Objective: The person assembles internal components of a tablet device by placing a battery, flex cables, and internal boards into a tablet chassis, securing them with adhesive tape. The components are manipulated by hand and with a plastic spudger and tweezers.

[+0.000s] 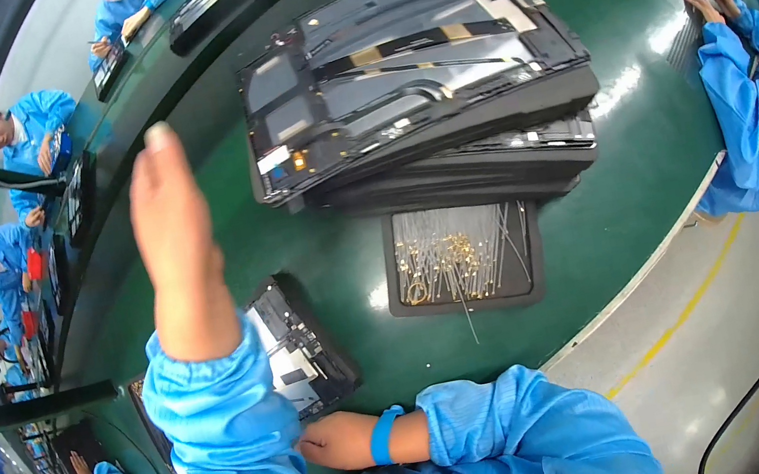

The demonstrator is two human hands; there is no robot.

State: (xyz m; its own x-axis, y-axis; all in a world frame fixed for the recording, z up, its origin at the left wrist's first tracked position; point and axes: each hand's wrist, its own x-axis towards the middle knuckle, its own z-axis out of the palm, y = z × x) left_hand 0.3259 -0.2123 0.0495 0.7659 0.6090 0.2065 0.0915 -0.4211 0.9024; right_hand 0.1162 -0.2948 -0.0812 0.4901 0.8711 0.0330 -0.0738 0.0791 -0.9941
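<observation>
My left hand [176, 242] is raised high over the left of the table, seen nearly edge-on. Its fingers are stretched out straight and it holds nothing. My right hand [336, 442], with a blue band [387, 436] at the wrist, lies low in front of me. Its fingers go out of sight behind my left sleeve, so what they hold, if anything, is hidden. Just beyond it rests a flat electronic device with its inside exposed [306, 349], partly covered by my left arm.
On the green table [381, 359] stands a stack of black trays with opened device housings [419, 57]. A black tray [532, 251] of thin gold-ended cables [448, 250] sits nearer. A co-worker [748, 111] works at the right; others [37, 135] line the left. A conveyor curves behind.
</observation>
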